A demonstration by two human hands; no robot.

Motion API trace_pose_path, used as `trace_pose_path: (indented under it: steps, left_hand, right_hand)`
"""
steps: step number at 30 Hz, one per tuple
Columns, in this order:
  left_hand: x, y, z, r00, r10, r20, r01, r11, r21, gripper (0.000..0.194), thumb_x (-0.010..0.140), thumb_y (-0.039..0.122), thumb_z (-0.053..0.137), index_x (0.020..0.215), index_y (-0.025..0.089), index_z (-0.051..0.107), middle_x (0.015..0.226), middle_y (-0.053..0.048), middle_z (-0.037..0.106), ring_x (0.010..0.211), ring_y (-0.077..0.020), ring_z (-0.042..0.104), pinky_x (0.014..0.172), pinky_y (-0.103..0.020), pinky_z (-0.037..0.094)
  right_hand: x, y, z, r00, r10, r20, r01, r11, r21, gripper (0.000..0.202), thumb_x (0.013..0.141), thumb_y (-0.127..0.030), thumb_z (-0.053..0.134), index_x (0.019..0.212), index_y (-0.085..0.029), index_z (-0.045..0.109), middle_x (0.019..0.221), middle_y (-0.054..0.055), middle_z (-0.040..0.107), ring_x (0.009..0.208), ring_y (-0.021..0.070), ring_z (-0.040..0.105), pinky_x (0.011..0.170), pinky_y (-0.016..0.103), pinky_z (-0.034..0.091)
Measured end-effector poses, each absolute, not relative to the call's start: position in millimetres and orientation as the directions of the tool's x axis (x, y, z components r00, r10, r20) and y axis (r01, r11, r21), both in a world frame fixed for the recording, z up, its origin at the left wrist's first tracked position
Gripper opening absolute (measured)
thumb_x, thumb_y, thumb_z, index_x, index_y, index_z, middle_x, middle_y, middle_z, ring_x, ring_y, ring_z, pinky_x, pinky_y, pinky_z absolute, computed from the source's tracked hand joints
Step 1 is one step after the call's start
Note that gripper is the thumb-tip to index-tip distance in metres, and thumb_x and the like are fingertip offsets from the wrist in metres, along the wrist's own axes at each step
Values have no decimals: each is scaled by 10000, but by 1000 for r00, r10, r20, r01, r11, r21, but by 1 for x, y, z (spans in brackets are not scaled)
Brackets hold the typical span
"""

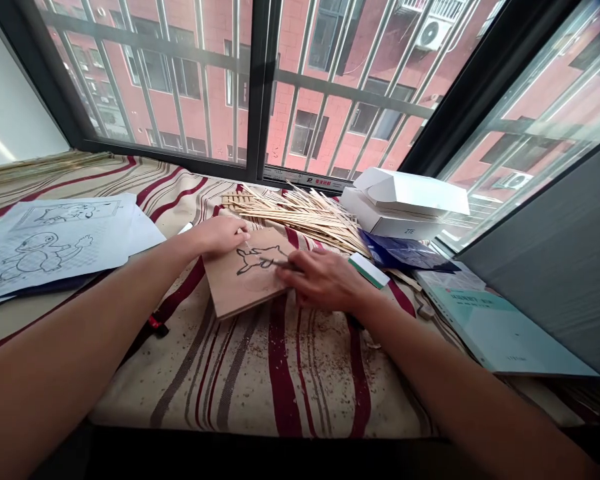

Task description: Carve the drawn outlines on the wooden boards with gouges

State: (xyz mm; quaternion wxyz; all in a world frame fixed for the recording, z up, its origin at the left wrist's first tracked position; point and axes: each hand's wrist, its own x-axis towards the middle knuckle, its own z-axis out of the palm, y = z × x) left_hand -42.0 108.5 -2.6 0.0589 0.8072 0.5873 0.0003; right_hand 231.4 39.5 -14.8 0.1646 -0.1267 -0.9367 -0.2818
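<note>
A flat light-brown wooden board (230, 290) rests at an angle on the striped cloth, with a black line drawing (260, 259) of an animal-like figure on its face. My left hand (223, 235) grips the board's upper left edge, its fingers bent against the wood. In my right hand (320, 277) is a slim dark carving tool (276, 263), its tip pointing left onto the drawn lines. The fingers of that hand are wrapped round the handle, which they mostly hide. Brown crumbs and shavings (325, 360) lie scattered on the cloth below the board.
Sheets with line drawings (45, 247) lie at left. Thin wooden sticks (300, 213) are piled behind the board, beside a white box (405, 203) and dark blue sheet (405, 252). A green-white block (369, 270) and pale green book (500, 320) are at right; a red-black object (157, 325) is at front left.
</note>
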Motion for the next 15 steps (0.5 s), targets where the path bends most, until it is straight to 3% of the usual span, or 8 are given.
trace_pose_path:
  steps: [2, 7, 9, 12, 15]
  left_hand:
    - [-42, 107, 0, 313, 945, -92, 943, -297, 150, 550, 937, 468, 368, 1297, 182, 670, 1366, -116, 685, 1212, -298, 646, 1023, -392, 494]
    - [-42, 108, 2, 297, 948, -111, 935, -265, 235, 564, 897, 470, 412, 1287, 173, 692, 1372, -129, 680, 1218, -325, 640, 1031, -417, 490]
    - [-48, 111, 5, 286, 951, -117, 923, -241, 302, 550, 890, 510, 444, 1226, 177, 725, 1345, -126, 694, 1212, -333, 639, 1048, -421, 480]
    - [-66, 117, 11, 215, 967, -138, 829, -106, 549, 534, 912, 575, 475, 1157, 188, 750, 1292, -125, 719, 1225, -325, 629, 1094, -439, 456]
    - [-84, 120, 17, 162, 974, -160, 435, 75, 897, 633, 949, 682, 414, 1172, 171, 714, 1172, -169, 750, 1161, -317, 658, 1055, -494, 494]
  right_hand:
    - [235, 45, -16, -859, 114, 499, 397, 763, 510, 272, 996, -248, 477, 1204, -159, 628, 1038, 104, 619, 786, 177, 545, 600, 302, 360]
    - [234, 46, -11, -893, 112, 436, 364, 750, 552, 260, 1065, -353, 472, 1015, -197, 675, 931, 57, 632, 687, 138, 512, 571, 292, 301]
    - [234, 47, -9, -850, 132, 510, 430, 732, 528, 324, 1072, -397, 463, 970, -182, 683, 913, 64, 632, 708, 144, 523, 578, 285, 303]
    - [240, 51, -6, -738, 220, 638, 582, 686, 437, 476, 1081, -506, 380, 931, -169, 682, 932, 86, 619, 735, 156, 525, 571, 284, 288]
    - [247, 54, -6, -633, 345, 693, 666, 699, 260, 554, 1092, -527, 282, 942, -162, 672, 937, 91, 597, 685, 144, 489, 560, 283, 296]
